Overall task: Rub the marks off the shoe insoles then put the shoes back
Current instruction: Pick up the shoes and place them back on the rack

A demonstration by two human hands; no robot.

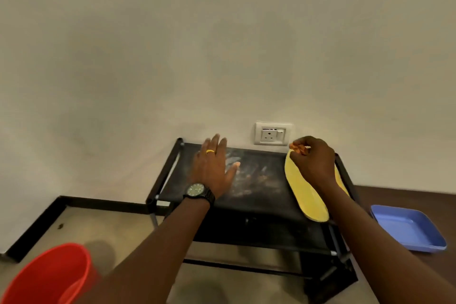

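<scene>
At the lower left corner, a red bucket (47,276) is cut off by the frame edge, standing on the pale floor well apart from the shoe rack (259,205). A black skirting board (98,201) is seen running along the foot of the wall up to the rack's left legs.

The left hand (216,168) is held palm down over the left part of the rack's top shelf, just inside the left rail. Its fingers (217,142) are straight and slightly spread, with nothing gripped. Whether the palm touches the fabric cannot be told. A yellow ring (210,151) and a dark wristwatch (197,191) are worn on it.

Between this hand and the insole (303,192), a stretch of dark fabric marked with whitish smears (249,175) is left open. A white wall socket (271,134) is set in the wall just above the shelf's back edge.

The yellow insole is laid lengthwise along the right side of the top shelf, its toe near the back edge and its heel reaching the front edge. Its right side is hidden by the forearm.

The right hand (313,163) is held above the insole's toe end, its fingers curled, and a small orange-brown piece (298,148) is pinched in them. What the piece is cannot be made out.

A blue tray (407,229) is set on a dark brown surface to the right of the rack, near its right legs.
</scene>
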